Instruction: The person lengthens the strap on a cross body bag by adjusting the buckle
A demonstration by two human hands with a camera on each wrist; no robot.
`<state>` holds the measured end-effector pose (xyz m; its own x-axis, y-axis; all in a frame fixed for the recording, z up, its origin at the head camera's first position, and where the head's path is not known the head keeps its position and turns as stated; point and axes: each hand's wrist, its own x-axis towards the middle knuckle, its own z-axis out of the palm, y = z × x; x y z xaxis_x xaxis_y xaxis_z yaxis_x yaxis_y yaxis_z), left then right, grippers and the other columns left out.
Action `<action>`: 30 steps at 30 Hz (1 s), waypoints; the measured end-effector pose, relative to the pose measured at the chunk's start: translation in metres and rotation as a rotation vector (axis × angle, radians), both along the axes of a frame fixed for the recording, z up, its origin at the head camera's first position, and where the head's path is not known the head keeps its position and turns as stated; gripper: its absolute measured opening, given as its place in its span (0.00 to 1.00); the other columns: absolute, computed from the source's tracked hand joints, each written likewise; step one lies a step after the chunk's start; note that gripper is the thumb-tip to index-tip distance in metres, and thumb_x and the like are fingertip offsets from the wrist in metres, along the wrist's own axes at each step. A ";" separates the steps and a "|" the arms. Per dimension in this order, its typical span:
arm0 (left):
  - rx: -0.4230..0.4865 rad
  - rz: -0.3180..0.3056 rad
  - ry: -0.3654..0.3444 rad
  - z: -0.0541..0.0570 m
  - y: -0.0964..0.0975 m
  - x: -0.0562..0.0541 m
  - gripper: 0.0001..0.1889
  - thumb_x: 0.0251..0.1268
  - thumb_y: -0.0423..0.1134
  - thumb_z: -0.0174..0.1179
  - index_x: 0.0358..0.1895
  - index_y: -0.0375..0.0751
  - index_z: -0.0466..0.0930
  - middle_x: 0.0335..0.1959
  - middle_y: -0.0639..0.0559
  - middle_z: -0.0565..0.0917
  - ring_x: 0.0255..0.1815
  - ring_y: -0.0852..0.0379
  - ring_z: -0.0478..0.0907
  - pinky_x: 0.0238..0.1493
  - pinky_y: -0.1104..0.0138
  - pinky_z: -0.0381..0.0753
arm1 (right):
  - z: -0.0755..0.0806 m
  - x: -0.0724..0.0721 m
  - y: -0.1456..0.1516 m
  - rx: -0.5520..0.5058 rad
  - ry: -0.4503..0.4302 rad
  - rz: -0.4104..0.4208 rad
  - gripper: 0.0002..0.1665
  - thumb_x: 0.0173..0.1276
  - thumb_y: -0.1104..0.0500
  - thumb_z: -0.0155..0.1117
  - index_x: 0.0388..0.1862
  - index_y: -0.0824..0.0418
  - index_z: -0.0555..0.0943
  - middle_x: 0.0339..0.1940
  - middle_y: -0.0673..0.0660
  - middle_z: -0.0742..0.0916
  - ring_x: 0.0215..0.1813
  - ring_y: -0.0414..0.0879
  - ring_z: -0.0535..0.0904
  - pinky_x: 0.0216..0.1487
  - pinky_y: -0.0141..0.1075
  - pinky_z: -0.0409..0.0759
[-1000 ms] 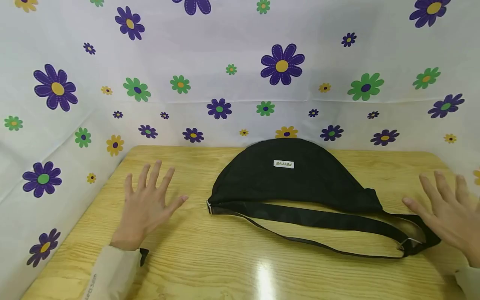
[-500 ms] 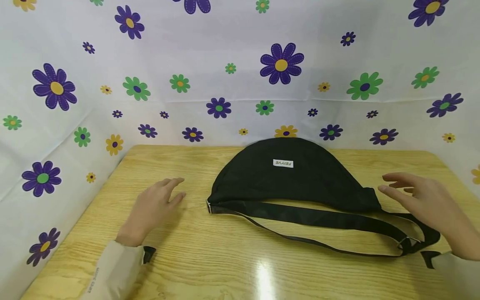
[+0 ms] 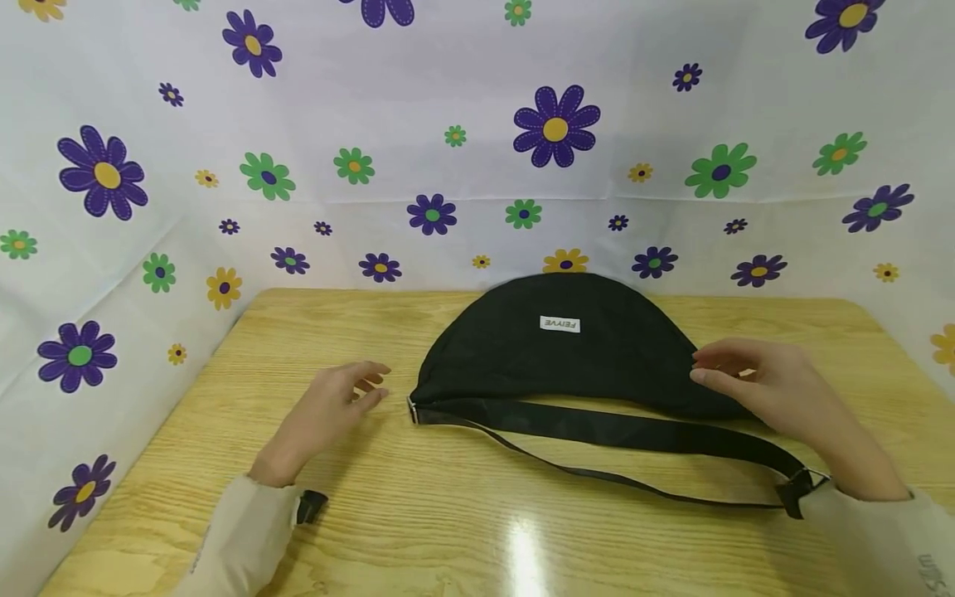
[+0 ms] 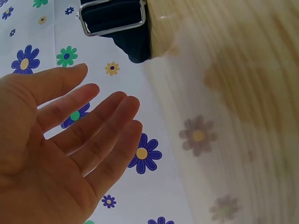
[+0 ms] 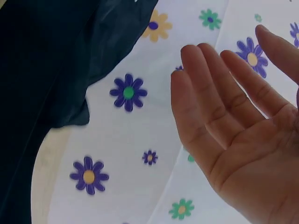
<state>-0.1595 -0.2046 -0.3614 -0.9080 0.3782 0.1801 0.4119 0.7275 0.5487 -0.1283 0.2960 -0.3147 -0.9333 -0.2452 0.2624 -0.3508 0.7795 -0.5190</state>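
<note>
A black half-moon waist bag [image 3: 567, 356] with a small white label lies flat on the wooden table [image 3: 418, 531]. Its black strap [image 3: 627, 434] runs along the near side, with a metal buckle [image 3: 414, 410] at the left end and another at the right. My left hand [image 3: 328, 414] hovers just left of the bag, fingers relaxed and holding nothing; in the left wrist view the buckle [image 4: 114, 18] is beyond its fingertips. Over the bag's right end, my right hand [image 3: 776, 390] hangs with loosely bent fingers, nothing between them, hiding part of the strap.
A white cloth [image 3: 336, 99] with purple, green and yellow flowers hangs behind the table and along its left side. Light-coloured sleeves [image 3: 249, 531] cover both forearms near the table's front.
Both hands have turned from spread fingers to loosely bent ones. The right hand has moved left over the bag's right end; the left has come a little closer to the left buckle.
</note>
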 end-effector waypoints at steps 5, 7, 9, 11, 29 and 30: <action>0.062 -0.030 -0.041 0.000 0.003 -0.001 0.14 0.72 0.29 0.61 0.57 0.26 0.80 0.47 0.38 0.86 0.45 0.44 0.85 0.45 0.54 0.84 | 0.000 -0.006 -0.019 -0.023 -0.030 0.110 0.11 0.69 0.64 0.70 0.48 0.67 0.86 0.41 0.55 0.90 0.41 0.29 0.80 0.41 0.27 0.80; 0.078 -0.033 -0.052 0.000 0.004 -0.001 0.14 0.72 0.29 0.61 0.56 0.26 0.81 0.47 0.38 0.86 0.46 0.44 0.84 0.46 0.54 0.84 | 0.000 -0.008 -0.027 -0.023 -0.027 0.147 0.11 0.69 0.65 0.70 0.48 0.68 0.86 0.41 0.54 0.90 0.41 0.32 0.82 0.40 0.31 0.82; 0.094 -0.038 -0.065 -0.001 0.005 -0.002 0.13 0.72 0.29 0.61 0.55 0.25 0.81 0.46 0.38 0.86 0.46 0.44 0.84 0.46 0.54 0.84 | 0.001 -0.009 -0.035 -0.019 -0.029 0.177 0.10 0.69 0.65 0.70 0.48 0.67 0.86 0.40 0.53 0.90 0.40 0.35 0.83 0.40 0.33 0.83; 0.115 -0.044 -0.087 -0.002 0.006 -0.002 0.13 0.71 0.28 0.61 0.55 0.25 0.81 0.47 0.38 0.86 0.46 0.44 0.84 0.47 0.54 0.84 | 0.003 -0.011 -0.044 -0.018 -0.035 0.200 0.10 0.69 0.65 0.70 0.47 0.67 0.86 0.40 0.52 0.90 0.39 0.38 0.84 0.40 0.35 0.83; 0.161 -0.067 -0.228 -0.005 0.010 -0.003 0.14 0.74 0.31 0.60 0.58 0.28 0.80 0.45 0.43 0.86 0.45 0.47 0.83 0.45 0.57 0.83 | -0.004 -0.021 -0.107 -0.155 -0.192 0.373 0.10 0.70 0.64 0.69 0.47 0.69 0.85 0.39 0.50 0.88 0.38 0.43 0.84 0.39 0.36 0.83; 0.164 -0.066 -0.236 -0.005 0.010 -0.003 0.15 0.74 0.31 0.60 0.58 0.28 0.80 0.45 0.43 0.86 0.45 0.47 0.83 0.44 0.58 0.83 | -0.006 -0.021 -0.110 -0.160 -0.194 0.386 0.10 0.70 0.64 0.69 0.47 0.69 0.85 0.38 0.50 0.88 0.38 0.42 0.84 0.39 0.36 0.83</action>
